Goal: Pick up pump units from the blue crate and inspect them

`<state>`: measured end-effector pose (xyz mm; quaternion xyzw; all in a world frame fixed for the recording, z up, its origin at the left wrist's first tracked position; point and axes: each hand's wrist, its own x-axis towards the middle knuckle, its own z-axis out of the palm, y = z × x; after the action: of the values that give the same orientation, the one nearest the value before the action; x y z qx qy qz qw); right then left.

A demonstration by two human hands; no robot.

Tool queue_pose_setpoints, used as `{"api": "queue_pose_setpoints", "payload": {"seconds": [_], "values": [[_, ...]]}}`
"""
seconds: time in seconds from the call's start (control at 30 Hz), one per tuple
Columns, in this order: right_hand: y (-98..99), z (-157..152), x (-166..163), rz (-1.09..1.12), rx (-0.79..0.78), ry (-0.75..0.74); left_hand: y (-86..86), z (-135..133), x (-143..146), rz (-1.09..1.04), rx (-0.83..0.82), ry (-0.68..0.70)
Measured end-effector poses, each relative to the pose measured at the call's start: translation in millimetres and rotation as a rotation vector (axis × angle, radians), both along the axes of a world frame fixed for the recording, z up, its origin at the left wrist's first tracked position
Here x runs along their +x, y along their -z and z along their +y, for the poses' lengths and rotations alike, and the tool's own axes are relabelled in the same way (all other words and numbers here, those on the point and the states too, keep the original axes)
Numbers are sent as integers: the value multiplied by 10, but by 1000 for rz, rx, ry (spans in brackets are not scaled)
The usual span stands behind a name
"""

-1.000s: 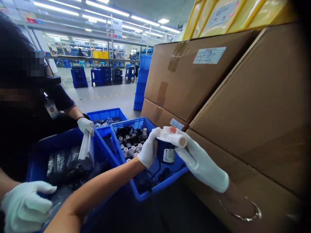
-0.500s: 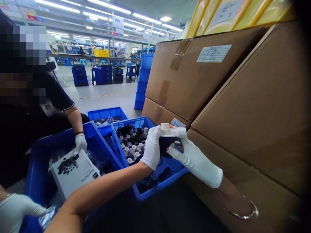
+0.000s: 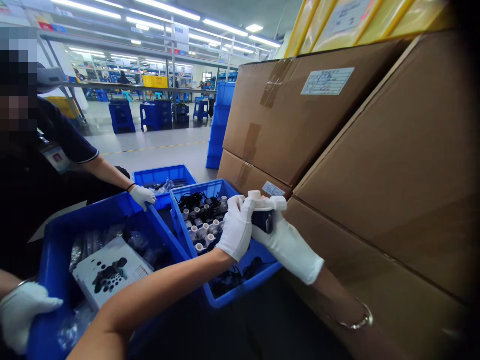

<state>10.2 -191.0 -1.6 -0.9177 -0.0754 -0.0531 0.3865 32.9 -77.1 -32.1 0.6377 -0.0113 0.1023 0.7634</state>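
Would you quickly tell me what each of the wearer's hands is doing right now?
Left hand: closed around the pump, over the blue bin.
Right hand: closed on the same pump from the other side.

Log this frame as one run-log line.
left hand: grips pump | right hand: grips pump underside | pump: above blue bin of pumps | co-worker's hand: on neighbouring bin's rim

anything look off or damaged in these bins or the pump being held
Nothing stands out. Both hands hold a pump over the blue bin of similar pumps; the cardboard boxes look intact.
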Motion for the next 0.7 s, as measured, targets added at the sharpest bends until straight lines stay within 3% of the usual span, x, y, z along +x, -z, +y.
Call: {"api": "queue_pose_setpoints", "payload": {"seconds": [0.17, 0.27, 0.4, 0.5, 0.6, 0.7], "values": [[30, -187, 140, -59, -54, -4, -42, 103, 95, -55, 168, 173], [-80, -247, 211, -130, -94, 78, -97, 140, 193, -148, 186, 227], [-355, -275, 332, -269, -252, 379, -199, 106, 417, -127, 223, 128], [-427, -312, 533, -234, -393, 397, -274, 67, 567, -124, 291, -34], [-181, -320, 801, -26, -585, 205, -249, 68, 625, -128, 430, -100], [346, -227, 1013, 240, -789, -6, -64, 92, 627, -60, 647, -76]]}}
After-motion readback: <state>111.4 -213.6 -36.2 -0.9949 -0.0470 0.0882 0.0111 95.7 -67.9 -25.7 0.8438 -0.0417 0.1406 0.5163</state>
